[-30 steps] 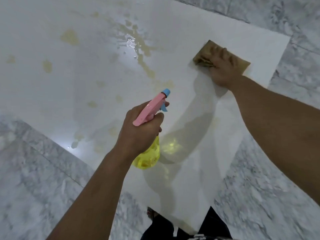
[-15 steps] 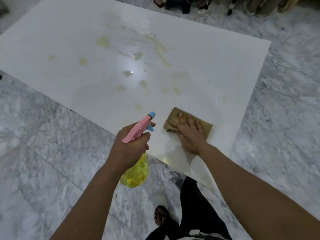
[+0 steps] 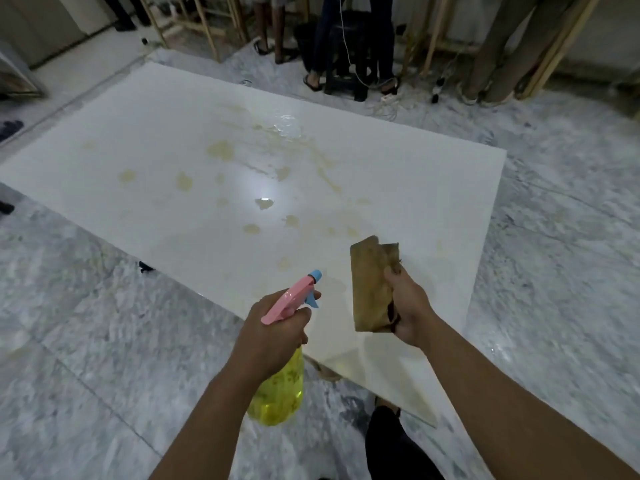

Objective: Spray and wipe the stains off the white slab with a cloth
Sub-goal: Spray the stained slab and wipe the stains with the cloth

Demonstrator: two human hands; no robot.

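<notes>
A large white slab (image 3: 398,188) lies flat on the marble floor, marked with several yellowish stains (image 3: 221,150) and a wet patch (image 3: 287,128) around its middle. My left hand (image 3: 273,327) grips a spray bottle (image 3: 282,382) with a yellow body and a pink head, its blue nozzle pointing at the slab. My right hand (image 3: 408,306) holds a folded brown cloth (image 3: 369,285) lifted off the slab above its near corner.
Grey marble floor (image 3: 86,323) surrounds the slab. Beyond its far edge stand people's legs (image 3: 322,39), a dark stool (image 3: 349,53), wooden frames (image 3: 204,26) and cables with a power strip (image 3: 391,98). My own dark trouser leg (image 3: 391,445) shows at the bottom.
My right hand has stopped pressing the cloth on the slab and has lifted it, pulling back towards me. The view has tilted up, showing the room behind. The bottle stays gripped.
</notes>
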